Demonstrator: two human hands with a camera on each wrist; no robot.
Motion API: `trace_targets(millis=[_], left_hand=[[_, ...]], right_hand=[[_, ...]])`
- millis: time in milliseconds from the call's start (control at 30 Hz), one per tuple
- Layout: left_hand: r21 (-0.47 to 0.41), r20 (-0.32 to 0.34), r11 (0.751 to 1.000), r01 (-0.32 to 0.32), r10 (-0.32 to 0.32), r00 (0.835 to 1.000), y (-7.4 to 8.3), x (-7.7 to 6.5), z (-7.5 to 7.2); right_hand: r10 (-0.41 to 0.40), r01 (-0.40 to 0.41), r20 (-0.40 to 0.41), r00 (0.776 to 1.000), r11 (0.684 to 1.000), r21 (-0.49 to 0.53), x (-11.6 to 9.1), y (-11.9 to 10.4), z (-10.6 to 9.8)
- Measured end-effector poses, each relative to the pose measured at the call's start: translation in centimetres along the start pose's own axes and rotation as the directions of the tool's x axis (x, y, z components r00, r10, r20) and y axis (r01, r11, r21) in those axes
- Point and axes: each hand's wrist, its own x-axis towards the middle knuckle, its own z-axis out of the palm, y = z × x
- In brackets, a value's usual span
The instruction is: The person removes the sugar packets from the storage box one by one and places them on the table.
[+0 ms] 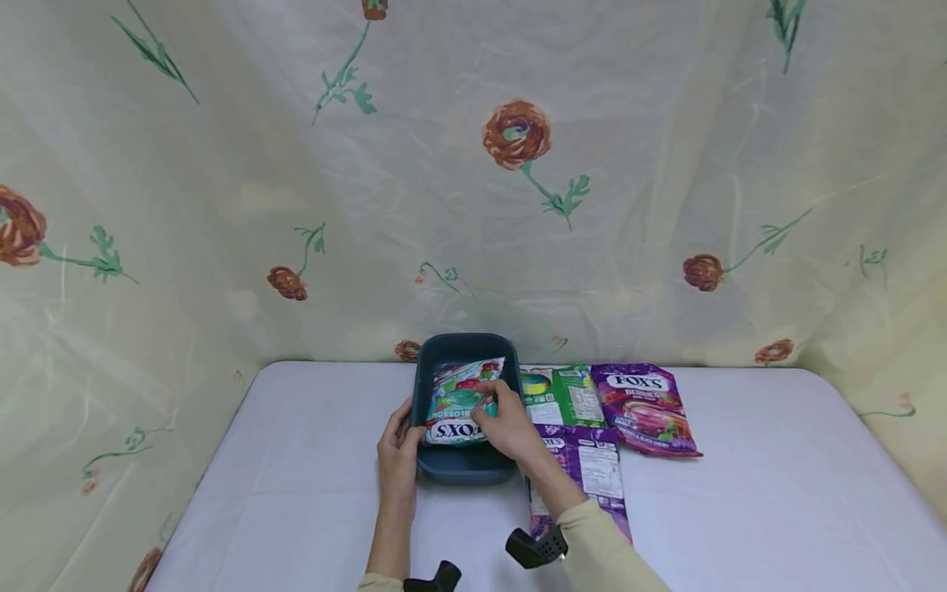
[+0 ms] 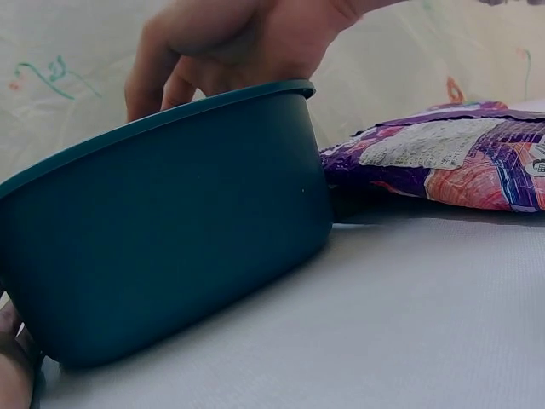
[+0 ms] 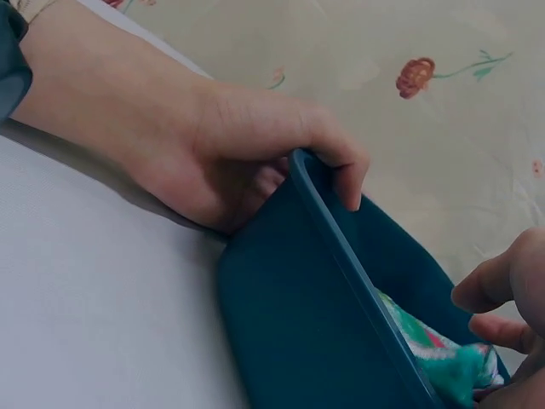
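Note:
A dark blue-green plastic tub [image 1: 468, 473] stands at the table's far edge. My left hand [image 1: 398, 460] grips its left side, the thumb hooked over the rim and the other fingers against the outer wall, as the right wrist view shows. Inside the tub lies a teal FOX'S candy bag [image 1: 453, 404], its lettering upside down in the head view. My right hand [image 1: 510, 423] reaches in over the right rim and pinches the bag's right edge between thumb and curled fingers. In the right wrist view that edge of the bag [image 3: 456, 366] looks bunched up by the fingers.
Right of the tub lie a green candy bag [image 1: 577, 395], a purple FOX'S Berries bag [image 1: 647, 407] and another purple bag [image 1: 599, 469], back side up and partly under the right forearm. A floral curtain [image 1: 444, 205] hangs behind the white table [image 1: 777, 477].

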Motion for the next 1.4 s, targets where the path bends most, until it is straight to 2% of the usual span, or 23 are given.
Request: trace_targets(millis=[300,600,800,1000,1200,1400], left_hand=[[0.000,0.023,1.000,0.005,-0.005,1.000,-0.1,-0.1,0.3],[-0.008,0.029,1.000,0.002,-0.001,1.000,-0.2,0.0,0.4],[0.010,0.012,1.000,0.010,-0.010,1.000,-0.4,-0.1,0.4],[0.026,0.003,1.000,0.016,-0.016,1.000,-0.5,-0.3,0.3],[0.038,-0.009,0.999,0.005,-0.005,1.000,-0.2,-0.3,-0.1],[0.035,-0.004,0.999,0.013,-0.012,1.000,0.0,-0.1,0.1]], right_hand=[[-0.016,0.016,-0.008,1.000,0.999,0.029,0.3,0.5,-0.4],[-0.081,0.079,-0.047,0.996,0.996,-0.032,0.0,0.8,-0.5],[-0.123,0.120,-0.079,0.989,0.992,-0.035,-0.4,1.1,-0.3],[-0.113,0.119,-0.087,0.990,0.991,0.069,-0.6,1.4,-0.3],[-0.090,0.106,-0.082,0.993,0.972,0.210,-1.0,1.1,-0.3],[-0.062,0.094,-0.124,0.990,0.957,0.276,-1.3,1.1,-0.9]])
